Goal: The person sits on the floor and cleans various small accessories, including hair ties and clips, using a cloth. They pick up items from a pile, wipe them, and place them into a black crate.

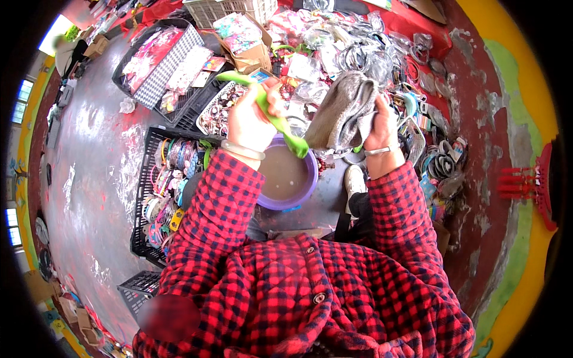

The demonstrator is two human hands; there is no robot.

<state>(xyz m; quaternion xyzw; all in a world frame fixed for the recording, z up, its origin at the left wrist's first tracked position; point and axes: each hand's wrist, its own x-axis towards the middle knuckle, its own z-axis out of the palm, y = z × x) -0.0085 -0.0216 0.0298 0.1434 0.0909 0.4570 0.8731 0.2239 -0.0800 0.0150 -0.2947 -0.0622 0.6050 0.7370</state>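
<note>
My left hand [250,122] is closed around a bright green headband [273,116], a long curved strip whose lower end hangs over the basin. In my right hand [382,128] is a bunched grey cloth [341,116], folded over and gripped from its right side. The cloth and the headband are apart. Below both hands a purple basin [313,173] stands on the floor, with cloudy greyish water [283,176] inside. Part of the basin's far rim is hidden behind the headband and my left hand.
To the left a black crate [138,215] holds many coloured headbands. Beyond it stand a white basket [206,119] of small accessories and a houndstooth-patterned bin [164,77]. Plastic-bagged goods [322,39] pile up ahead. My white shoe [354,179] is right of the basin.
</note>
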